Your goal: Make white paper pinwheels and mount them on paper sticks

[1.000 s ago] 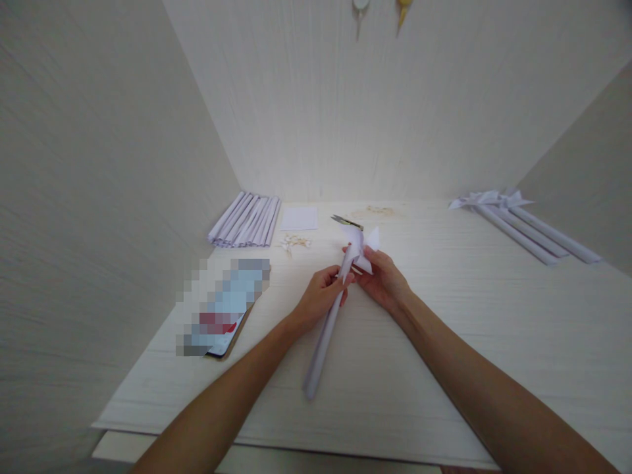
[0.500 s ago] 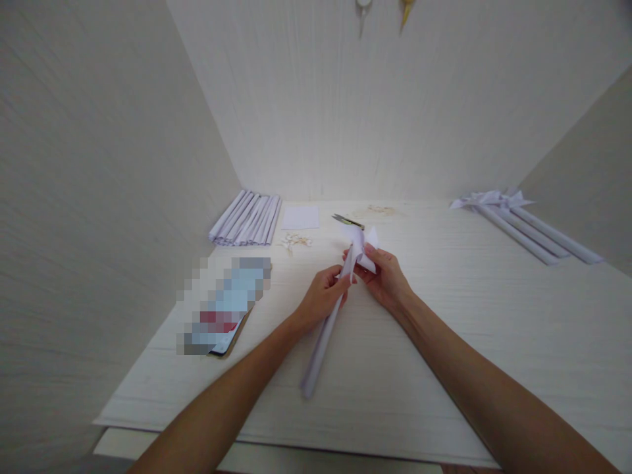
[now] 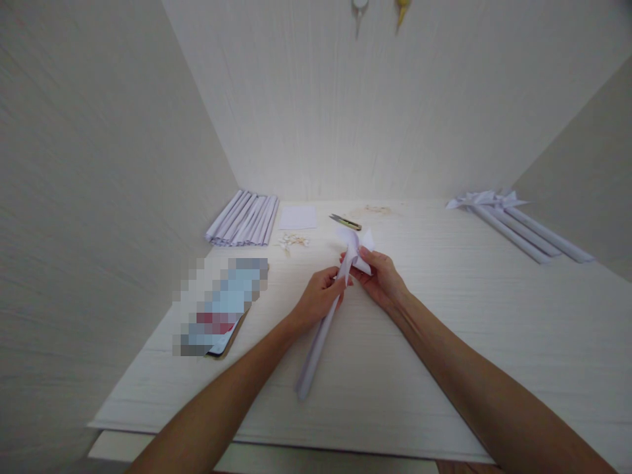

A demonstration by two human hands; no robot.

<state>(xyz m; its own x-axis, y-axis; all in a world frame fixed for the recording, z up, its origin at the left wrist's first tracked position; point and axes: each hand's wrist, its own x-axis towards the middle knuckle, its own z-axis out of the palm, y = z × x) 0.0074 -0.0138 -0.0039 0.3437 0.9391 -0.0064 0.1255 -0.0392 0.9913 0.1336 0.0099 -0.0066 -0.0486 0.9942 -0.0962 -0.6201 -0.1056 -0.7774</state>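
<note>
The left hand [image 3: 320,297] is closed around the rolled paper stick [image 3: 316,342] above the table [image 3: 444,342], and the right hand [image 3: 382,280] pinches the folded paper pinwheel [image 3: 356,247] at its top end.

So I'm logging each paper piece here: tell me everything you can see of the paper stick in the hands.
The paper stick is a long, narrow tube of white rolled paper, lying slanted with its lower end on the table and its upper end raised. The left hand grips it near the top; the right hand holds the folded white paper head against its tip. How the two are joined cannot be seen.
</note>
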